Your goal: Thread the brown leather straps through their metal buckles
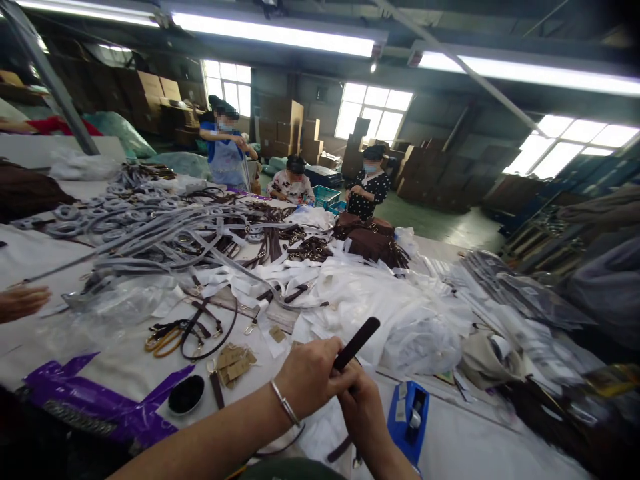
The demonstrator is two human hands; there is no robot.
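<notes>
While both hands meet at the lower centre of the frame, the left hand point(310, 377) and right hand point(363, 407) have their fingers clamped on a dark brown leather strap point(357, 342), its free end angled up-right, seemingly to keep it off the cluttered counter point(30, 257). A blue tape dispenser point(411, 417) lies just right; a black dish point(186, 395) sits lower left.

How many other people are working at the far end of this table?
3: a person in a blue apron standing at the left, a seated person in a floral top in the middle, and a person in a dotted dark top at the right. Others may be hidden.
</notes>
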